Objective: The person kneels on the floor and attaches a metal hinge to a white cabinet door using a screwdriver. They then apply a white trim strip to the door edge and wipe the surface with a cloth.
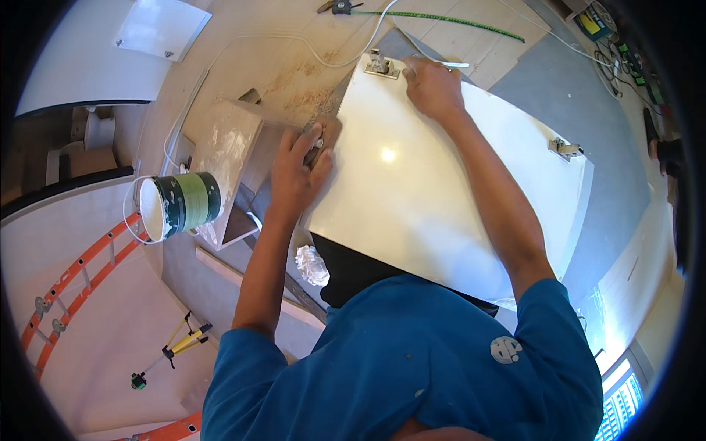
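Observation:
A white cabinet door [419, 176] lies across in front of me, with metal hinges [381, 67] on its far edge and another hinge [566, 148] at the right. My left hand [298, 169] is closed around a small brown wooden hand plane [331, 136], held against the door's left edge. The fingers partly cover the tool. My right hand [435, 87] lies on the door's far edge beside the left hinge, its fingers curled over the rim. What those fingertips touch underneath is hidden.
Wood shavings [312, 95] litter the floor beyond the plane. On the left, a paint bucket [176, 206] sits on a wooden box [228, 147]. An orange ladder [81, 283] and a yellow tripod [187, 338] are lower left. A tape measure [342, 7] and white cable [316, 55] lie at the back.

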{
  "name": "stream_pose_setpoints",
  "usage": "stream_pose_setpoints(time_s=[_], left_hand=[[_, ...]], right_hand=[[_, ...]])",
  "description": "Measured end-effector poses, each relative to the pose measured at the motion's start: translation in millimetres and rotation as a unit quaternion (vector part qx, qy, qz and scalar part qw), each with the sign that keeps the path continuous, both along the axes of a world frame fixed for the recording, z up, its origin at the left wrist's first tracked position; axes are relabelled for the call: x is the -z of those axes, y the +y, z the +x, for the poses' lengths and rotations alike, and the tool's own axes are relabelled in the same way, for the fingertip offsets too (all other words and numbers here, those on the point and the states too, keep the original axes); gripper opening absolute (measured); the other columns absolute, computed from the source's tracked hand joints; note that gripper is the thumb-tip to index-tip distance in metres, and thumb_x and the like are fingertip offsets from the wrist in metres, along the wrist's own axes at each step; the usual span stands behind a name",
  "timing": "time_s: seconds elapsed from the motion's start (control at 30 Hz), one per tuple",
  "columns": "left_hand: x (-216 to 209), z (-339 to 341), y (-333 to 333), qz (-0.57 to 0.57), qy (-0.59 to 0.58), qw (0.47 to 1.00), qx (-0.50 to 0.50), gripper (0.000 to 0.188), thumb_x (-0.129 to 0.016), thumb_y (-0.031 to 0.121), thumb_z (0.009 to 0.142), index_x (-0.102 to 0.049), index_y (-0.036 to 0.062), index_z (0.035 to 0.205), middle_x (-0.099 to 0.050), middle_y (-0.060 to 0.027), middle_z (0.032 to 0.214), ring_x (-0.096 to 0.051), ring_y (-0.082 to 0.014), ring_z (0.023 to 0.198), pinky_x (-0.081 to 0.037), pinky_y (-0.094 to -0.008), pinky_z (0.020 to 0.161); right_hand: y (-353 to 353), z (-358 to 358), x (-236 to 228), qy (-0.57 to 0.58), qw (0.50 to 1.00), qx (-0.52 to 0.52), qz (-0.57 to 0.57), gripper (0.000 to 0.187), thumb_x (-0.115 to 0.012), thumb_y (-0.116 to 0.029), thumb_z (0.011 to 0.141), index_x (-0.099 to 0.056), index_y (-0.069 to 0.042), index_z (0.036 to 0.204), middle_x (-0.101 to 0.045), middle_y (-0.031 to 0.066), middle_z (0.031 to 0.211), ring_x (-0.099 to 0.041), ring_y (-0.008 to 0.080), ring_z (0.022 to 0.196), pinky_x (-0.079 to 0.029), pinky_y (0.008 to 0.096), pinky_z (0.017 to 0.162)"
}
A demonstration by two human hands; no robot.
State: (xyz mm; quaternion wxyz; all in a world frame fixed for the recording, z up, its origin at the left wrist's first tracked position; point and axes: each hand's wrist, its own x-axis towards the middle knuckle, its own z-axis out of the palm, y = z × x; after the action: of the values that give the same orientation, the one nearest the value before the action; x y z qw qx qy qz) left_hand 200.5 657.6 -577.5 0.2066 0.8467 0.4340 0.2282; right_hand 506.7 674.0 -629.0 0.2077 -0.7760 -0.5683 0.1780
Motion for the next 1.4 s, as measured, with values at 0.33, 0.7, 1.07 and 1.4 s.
stream_pose_setpoints(time_s=[0.33,0.7,1.07,1.4], left_hand=[[51,114,141,0.088,-0.007,0.996,0.021,0.043,-0.077,0.026,0.091,-0.071,0.0040,0.128,-0.066,-0.0180,0.106,-0.070,-0.0372,0.090,-0.056,-0.0446,0.078],[21,55,122,-0.012,-0.107,0.994,-0.020,0.049,-0.078,0.031,0.095,-0.070,-0.0010,0.132,-0.070,-0.0144,0.106,-0.066,-0.0213,0.092,-0.054,-0.0364,0.080],[-13,18,1,0.011,0.028,0.999,-0.013,0.044,-0.077,0.014,0.090,-0.070,0.0013,0.131,-0.066,-0.0159,0.108,-0.067,-0.0306,0.095,-0.054,-0.0381,0.084],[30,102,119,0.045,0.005,0.999,0.003,0.043,-0.077,0.030,0.090,-0.071,0.0110,0.128,-0.064,-0.0176,0.115,-0.070,-0.0419,0.097,-0.057,-0.0498,0.081]], right_hand=[[-1,-3,-10,0.011,0.999,-0.012,-0.039,0.035,-0.056,-0.026,0.106,-0.067,-0.017,0.137,-0.069,0.0105,0.138,-0.063,0.0312,0.129,-0.037,0.0570,0.111],[-3,-7,8,-0.029,0.999,0.016,0.036,0.030,-0.054,-0.023,0.102,-0.068,-0.012,0.126,-0.072,0.0120,0.122,-0.067,0.0324,0.116,-0.039,0.0535,0.101],[-7,-9,-11,0.013,1.000,-0.008,0.009,0.033,-0.054,-0.020,0.102,-0.067,-0.015,0.133,-0.070,0.0113,0.130,-0.063,0.0336,0.124,-0.037,0.0546,0.106],[-2,-11,-14,0.025,0.999,-0.026,-0.009,0.036,-0.055,-0.019,0.103,-0.068,-0.017,0.137,-0.071,0.0123,0.131,-0.065,0.0334,0.123,-0.035,0.0566,0.110]])
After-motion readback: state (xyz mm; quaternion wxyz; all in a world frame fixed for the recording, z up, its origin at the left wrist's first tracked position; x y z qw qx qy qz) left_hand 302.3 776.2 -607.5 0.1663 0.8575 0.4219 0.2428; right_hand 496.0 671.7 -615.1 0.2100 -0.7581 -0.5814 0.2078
